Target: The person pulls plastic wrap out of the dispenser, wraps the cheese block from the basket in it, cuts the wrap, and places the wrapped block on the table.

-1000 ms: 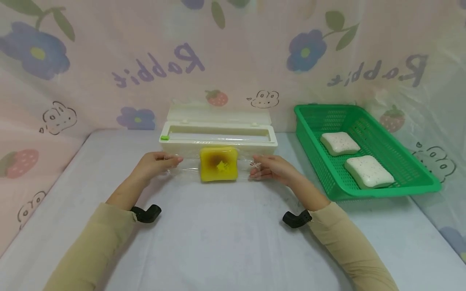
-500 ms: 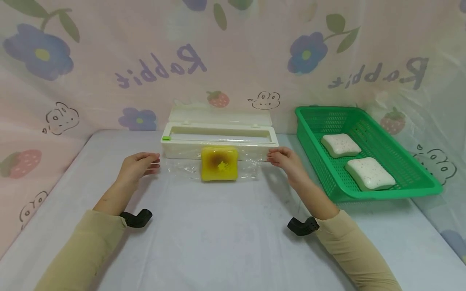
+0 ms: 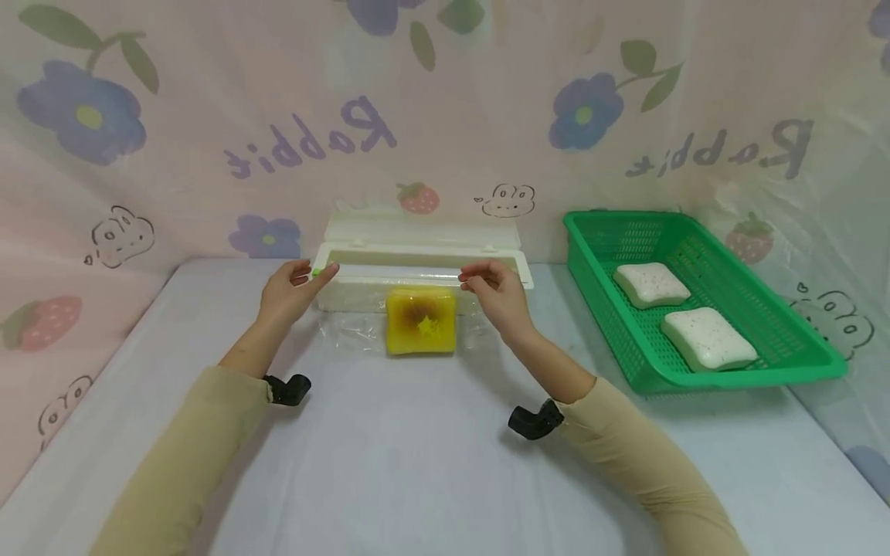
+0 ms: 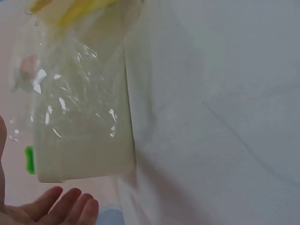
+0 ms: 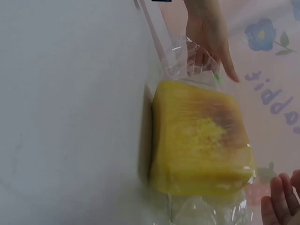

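A yellow bread-like block [image 3: 421, 321] with a browned patch and a star mark stands before a white cling film dispenser [image 3: 354, 297], whose lid is raised. Clear cling film [image 3: 354, 330] spreads out from both sides of the block and over the dispenser's front. My left hand [image 3: 287, 295] is at the dispenser's left end, thumb spread from the fingers, holding nothing; the left wrist view has its fingertips [image 4: 70, 204] just off that end. Over the dispenser's right part is my right hand [image 3: 502, 301], fingers loosely bent, with nothing seen in its grasp.
A green basket [image 3: 605, 324] on the right holds two white speckled pillow-shaped blocks [image 3: 709, 338]. Behind the dispenser hangs a patterned curtain [image 3: 445, 116]. A white cloth [image 3: 403, 463] covers the table. Black curved pieces [image 3: 535, 422] sit at both wrists.
Both hands have let go of the cling film's ends beside the block, moved outward, then come back in and up to the dispenser. The block has stayed in place.
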The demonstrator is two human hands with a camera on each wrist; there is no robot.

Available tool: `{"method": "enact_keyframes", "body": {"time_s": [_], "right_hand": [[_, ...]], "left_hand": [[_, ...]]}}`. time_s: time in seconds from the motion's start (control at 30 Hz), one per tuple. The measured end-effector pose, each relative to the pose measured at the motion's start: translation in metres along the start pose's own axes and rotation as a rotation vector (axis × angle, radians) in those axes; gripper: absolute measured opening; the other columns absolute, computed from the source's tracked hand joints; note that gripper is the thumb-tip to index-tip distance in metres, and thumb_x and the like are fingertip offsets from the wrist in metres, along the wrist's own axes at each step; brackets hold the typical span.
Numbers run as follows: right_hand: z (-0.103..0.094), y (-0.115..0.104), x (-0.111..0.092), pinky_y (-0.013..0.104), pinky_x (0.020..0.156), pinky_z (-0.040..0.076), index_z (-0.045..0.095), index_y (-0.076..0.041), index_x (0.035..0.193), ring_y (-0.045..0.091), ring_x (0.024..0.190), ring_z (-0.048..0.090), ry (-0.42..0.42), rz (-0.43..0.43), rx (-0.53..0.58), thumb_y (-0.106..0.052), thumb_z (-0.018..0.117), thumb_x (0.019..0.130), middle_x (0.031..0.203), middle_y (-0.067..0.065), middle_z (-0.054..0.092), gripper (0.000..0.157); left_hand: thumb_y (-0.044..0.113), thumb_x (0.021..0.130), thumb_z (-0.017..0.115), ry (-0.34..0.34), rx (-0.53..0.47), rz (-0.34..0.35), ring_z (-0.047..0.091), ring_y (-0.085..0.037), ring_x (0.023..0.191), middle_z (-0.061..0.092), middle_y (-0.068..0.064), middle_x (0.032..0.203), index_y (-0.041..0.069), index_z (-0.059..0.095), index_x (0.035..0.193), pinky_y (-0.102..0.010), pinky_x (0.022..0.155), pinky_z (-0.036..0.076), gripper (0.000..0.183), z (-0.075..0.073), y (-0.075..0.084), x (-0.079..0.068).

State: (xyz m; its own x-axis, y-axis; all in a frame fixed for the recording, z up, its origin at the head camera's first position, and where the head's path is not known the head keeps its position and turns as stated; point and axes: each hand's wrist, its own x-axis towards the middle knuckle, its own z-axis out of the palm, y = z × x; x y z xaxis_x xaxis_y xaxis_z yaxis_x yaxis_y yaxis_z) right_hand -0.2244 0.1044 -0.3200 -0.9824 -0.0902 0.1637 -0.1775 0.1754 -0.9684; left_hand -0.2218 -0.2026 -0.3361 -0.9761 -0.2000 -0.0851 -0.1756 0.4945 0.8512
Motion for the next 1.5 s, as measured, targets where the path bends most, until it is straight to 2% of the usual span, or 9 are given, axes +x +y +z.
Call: {"method": "enact_keyframes", "body": {"time_s": [0.13, 0.3, 0.5, 0.67, 0.77, 0.87, 1.07, 1.3, 1.5], "right_hand": [[0.016, -0.002, 0.007, 0.032, 0.093, 0.053, 0.060, 0.006, 0.108, 0.028, 0.093, 0.063, -0.038, 0.004, 0.027, -0.002, 0.050, 0.095, 0.104, 0.018, 0.063, 0.017], [0.031, -0.005, 0.016, 0.030, 0.089, 0.054, 0.061, 0.005, 0.107, 0.023, 0.087, 0.063, -0.037, 0.017, 0.042, -0.002, 0.050, 0.095, 0.101, 0.016, 0.064, 0.017], [0.053, -0.016, 0.032, 0.032, 0.089, 0.054, 0.062, 0.003, 0.105, 0.024, 0.087, 0.064, -0.073, 0.010, -0.002, -0.003, 0.051, 0.095, 0.099, 0.015, 0.065, 0.016], [0.076, -0.024, 0.045, 0.027, 0.080, 0.053, 0.062, 0.001, 0.109, 0.030, 0.091, 0.065, -0.176, -0.034, -0.139, -0.009, 0.054, 0.094, 0.102, 0.016, 0.067, 0.020], [0.089, -0.026, 0.055, 0.023, 0.076, 0.051, 0.064, -0.002, 0.111, 0.026, 0.094, 0.064, -0.263, -0.049, -0.241, -0.015, 0.058, 0.094, 0.105, 0.013, 0.068, 0.023], [0.099, -0.026, 0.066, 0.021, 0.080, 0.052, 0.066, -0.005, 0.112, 0.021, 0.096, 0.063, -0.340, -0.043, -0.291, -0.021, 0.062, 0.093, 0.108, 0.009, 0.068, 0.025], [0.117, -0.021, 0.085, 0.021, 0.086, 0.051, 0.070, -0.008, 0.111, 0.017, 0.099, 0.062, -0.421, -0.037, -0.310, -0.027, 0.064, 0.092, 0.110, 0.006, 0.069, 0.027], [0.136, -0.017, 0.092, 0.018, 0.080, 0.050, 0.072, -0.009, 0.109, 0.015, 0.099, 0.062, -0.489, -0.073, -0.315, -0.029, 0.068, 0.090, 0.109, 0.004, 0.071, 0.028], [0.148, -0.015, 0.093, 0.017, 0.075, 0.049, 0.072, -0.006, 0.108, 0.016, 0.097, 0.063, -0.535, -0.112, -0.341, -0.028, 0.067, 0.090, 0.108, 0.007, 0.071, 0.028]], "left_hand": [[0.067, 0.085, 0.053, -0.037, 0.032, 0.014, 0.029, -0.035, 0.142, 0.027, -0.015, 0.156, 0.008, 0.021, 0.153, -0.048, 0.113, 0.030, 0.095, 0.001, -0.005, 0.007], [0.065, 0.086, 0.054, -0.087, 0.035, 0.044, 0.027, -0.038, 0.142, 0.024, -0.016, 0.157, 0.011, 0.017, 0.154, -0.051, 0.113, 0.029, 0.094, 0.002, -0.011, 0.011], [0.061, 0.086, 0.058, -0.134, 0.039, 0.078, 0.031, -0.038, 0.140, 0.030, -0.017, 0.155, 0.013, 0.019, 0.154, -0.052, 0.111, 0.032, 0.092, 0.000, -0.019, 0.018], [0.055, 0.083, 0.066, -0.122, 0.063, 0.115, 0.037, -0.039, 0.137, 0.036, -0.018, 0.151, 0.010, 0.025, 0.152, -0.048, 0.108, 0.039, 0.092, -0.005, -0.023, 0.024], [0.052, 0.082, 0.069, -0.133, 0.072, 0.118, 0.039, -0.039, 0.135, 0.036, -0.019, 0.151, 0.008, 0.025, 0.152, -0.047, 0.105, 0.041, 0.093, -0.008, -0.024, 0.026], [0.051, 0.082, 0.070, -0.145, 0.078, 0.122, 0.042, -0.038, 0.134, 0.038, -0.021, 0.149, 0.006, 0.026, 0.151, -0.047, 0.104, 0.043, 0.094, -0.010, -0.025, 0.028], [0.049, 0.083, 0.070, -0.159, 0.107, 0.152, 0.047, -0.037, 0.130, 0.046, -0.024, 0.142, 0.003, 0.033, 0.147, -0.046, 0.102, 0.045, 0.088, -0.009, -0.022, 0.031], [0.044, 0.085, 0.070, -0.175, 0.110, 0.166, 0.049, -0.035, 0.129, 0.050, -0.023, 0.139, 0.004, 0.036, 0.145, -0.046, 0.102, 0.045, 0.080, -0.012, -0.020, 0.028], [0.045, 0.086, 0.068, -0.193, 0.105, 0.162, 0.048, -0.036, 0.129, 0.048, -0.024, 0.140, 0.002, 0.031, 0.148, -0.046, 0.102, 0.045, 0.083, -0.014, -0.021, 0.027]]}}
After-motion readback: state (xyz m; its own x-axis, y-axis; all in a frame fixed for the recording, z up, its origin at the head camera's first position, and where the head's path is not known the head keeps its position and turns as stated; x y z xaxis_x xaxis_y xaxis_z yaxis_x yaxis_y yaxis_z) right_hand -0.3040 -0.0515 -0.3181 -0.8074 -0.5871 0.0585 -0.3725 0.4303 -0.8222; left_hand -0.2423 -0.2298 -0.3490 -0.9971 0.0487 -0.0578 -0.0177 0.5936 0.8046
